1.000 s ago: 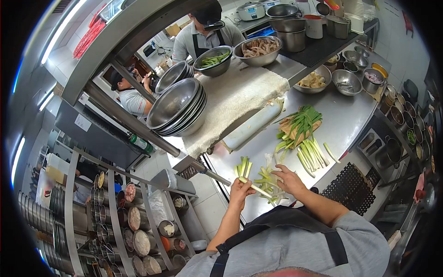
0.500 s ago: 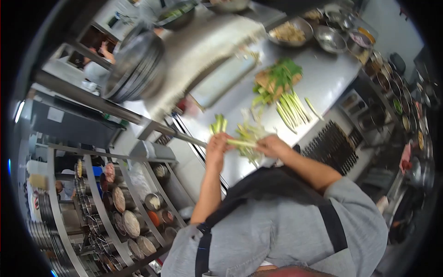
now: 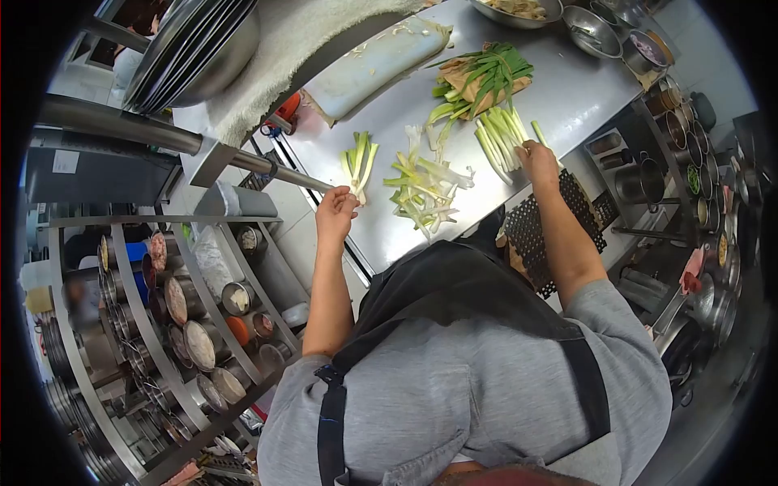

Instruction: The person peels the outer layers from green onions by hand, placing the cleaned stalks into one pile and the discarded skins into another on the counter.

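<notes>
My left hand (image 3: 337,212) is beside the white ends of a small bunch of trimmed spring onions (image 3: 357,164), its fingers loosely curled and slightly apart. No stalk shows in its grasp. At the right, my right hand (image 3: 538,167) has its thumb and fingers closed at the ends of a larger row of pale green spring onion stalks (image 3: 498,139); which stalk it pinches is partly hidden. Between the hands lies a loose heap of peeled outer layers and scraps (image 3: 423,190). Behind the row, dark green leaves (image 3: 498,69) lie over a brown wrapping.
The steel table (image 3: 308,158) carries a long pale block (image 3: 377,65) at the back. Metal bowls (image 3: 592,32) stand at its far right. A steel rail (image 3: 279,172) runs close past my left hand. Shelves of pots (image 3: 198,300) are at the left, a black perforated mat (image 3: 559,231) at the right.
Half a second ago both hands held one spring onion stalk between them over the scraps. They have since parted: left to the small bunch, right to the larger row.
</notes>
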A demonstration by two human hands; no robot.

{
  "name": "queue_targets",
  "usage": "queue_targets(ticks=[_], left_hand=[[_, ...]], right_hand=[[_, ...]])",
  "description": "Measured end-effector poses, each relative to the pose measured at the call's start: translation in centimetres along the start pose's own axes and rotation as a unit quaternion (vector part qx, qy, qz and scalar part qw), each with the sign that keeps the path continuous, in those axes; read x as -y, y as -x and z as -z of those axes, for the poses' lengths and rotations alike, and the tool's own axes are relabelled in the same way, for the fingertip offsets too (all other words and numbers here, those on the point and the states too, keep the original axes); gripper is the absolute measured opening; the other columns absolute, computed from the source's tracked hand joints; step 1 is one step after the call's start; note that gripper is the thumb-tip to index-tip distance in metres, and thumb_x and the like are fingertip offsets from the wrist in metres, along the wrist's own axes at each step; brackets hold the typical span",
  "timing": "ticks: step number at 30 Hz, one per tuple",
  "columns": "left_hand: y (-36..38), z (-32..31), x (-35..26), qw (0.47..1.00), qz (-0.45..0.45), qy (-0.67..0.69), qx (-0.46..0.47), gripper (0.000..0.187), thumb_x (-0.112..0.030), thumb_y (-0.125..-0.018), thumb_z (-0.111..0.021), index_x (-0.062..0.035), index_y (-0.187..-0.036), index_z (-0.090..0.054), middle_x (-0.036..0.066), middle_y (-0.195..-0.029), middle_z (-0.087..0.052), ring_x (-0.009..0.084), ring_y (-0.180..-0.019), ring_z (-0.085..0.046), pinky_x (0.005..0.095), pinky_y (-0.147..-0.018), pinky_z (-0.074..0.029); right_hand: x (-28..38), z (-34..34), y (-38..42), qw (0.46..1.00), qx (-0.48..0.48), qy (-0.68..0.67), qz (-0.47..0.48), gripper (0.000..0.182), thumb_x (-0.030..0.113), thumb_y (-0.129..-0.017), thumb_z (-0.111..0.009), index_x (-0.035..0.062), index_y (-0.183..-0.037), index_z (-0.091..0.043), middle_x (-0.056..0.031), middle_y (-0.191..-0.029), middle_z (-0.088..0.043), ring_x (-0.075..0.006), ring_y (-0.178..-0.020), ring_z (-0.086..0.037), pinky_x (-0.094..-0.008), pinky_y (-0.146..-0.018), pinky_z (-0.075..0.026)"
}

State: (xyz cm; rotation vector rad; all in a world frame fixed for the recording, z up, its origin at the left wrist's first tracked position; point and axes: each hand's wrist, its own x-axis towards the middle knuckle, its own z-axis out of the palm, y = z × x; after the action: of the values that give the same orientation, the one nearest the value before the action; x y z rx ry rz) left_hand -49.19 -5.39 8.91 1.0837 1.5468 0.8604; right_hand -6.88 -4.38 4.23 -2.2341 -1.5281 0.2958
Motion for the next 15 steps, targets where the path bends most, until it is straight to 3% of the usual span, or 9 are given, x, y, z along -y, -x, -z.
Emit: queue_targets(ticks=[5,7,9,11,15], left_hand=[[-0.1,0.2,1.1,1.000,0.000,-0.004,0.005,0.029,-0.013,-0.088,-0.060,0.0013,-0.112,-0.053,0.011,-0.099,-0.061,0.0180,-0.089,-0.064,0.0275,-0.070,-0.051],[-0.1,0.3,1.5,1.000,0.014,-0.010,0.002,0.029,-0.012,-0.088,-0.060,0.0011,-0.112,-0.053,0.010,-0.099,-0.061,0.0178,-0.088,-0.064,0.0276,-0.070,-0.051],[-0.2,0.3,1.6,1.000,0.017,-0.018,0.003,0.028,-0.012,-0.088,-0.060,0.0009,-0.111,-0.053,0.010,-0.098,-0.062,0.0178,-0.088,-0.064,0.0276,-0.071,-0.051],[-0.5,0.3,1.8,1.000,0.015,-0.026,0.007,0.028,-0.012,-0.088,-0.059,0.0006,-0.112,-0.054,0.009,-0.097,-0.062,0.0166,-0.088,-0.064,0.0272,-0.069,-0.051],[-1.4,0.3,2.2,0.996,0.016,-0.078,-0.031,0.027,-0.011,-0.085,-0.060,0.0016,-0.109,-0.058,0.011,-0.092,-0.065,0.0181,-0.081,-0.065,0.0275,-0.065,-0.051]], right_hand=[[-2.2,0.5,-0.2,0.998,0.028,-0.010,0.060,0.027,0.023,-0.081,-0.066,0.0026,-0.099,-0.067,-0.0176,-0.093,-0.067,-0.0327,-0.080,-0.065,-0.0387,-0.076,-0.051],[-4.2,0.8,-0.8,0.995,-0.079,-0.046,0.042,0.026,0.021,-0.081,-0.066,0.0033,-0.100,-0.067,-0.0172,-0.095,-0.066,-0.0330,-0.080,-0.064,-0.0400,-0.077,-0.050],[-5.6,1.5,-0.9,0.997,-0.079,-0.016,0.006,0.024,0.018,-0.079,-0.066,0.0036,-0.098,-0.067,-0.0172,-0.095,-0.065,-0.0339,-0.081,-0.064,-0.0410,-0.076,-0.050],[-6.9,1.4,-1.0,0.992,-0.025,0.124,-0.014,0.021,0.015,-0.078,-0.064,0.0053,-0.097,-0.068,-0.0175,-0.094,-0.064,-0.0350,-0.084,-0.063,-0.0420,-0.076,-0.051],[-6.5,1.1,-1.6,0.992,0.025,0.125,-0.005,0.020,0.013,-0.079,-0.060,0.0084,-0.096,-0.068,-0.0174,-0.092,-0.064,-0.0358,-0.091,-0.061,-0.0429,-0.081,-0.049]])
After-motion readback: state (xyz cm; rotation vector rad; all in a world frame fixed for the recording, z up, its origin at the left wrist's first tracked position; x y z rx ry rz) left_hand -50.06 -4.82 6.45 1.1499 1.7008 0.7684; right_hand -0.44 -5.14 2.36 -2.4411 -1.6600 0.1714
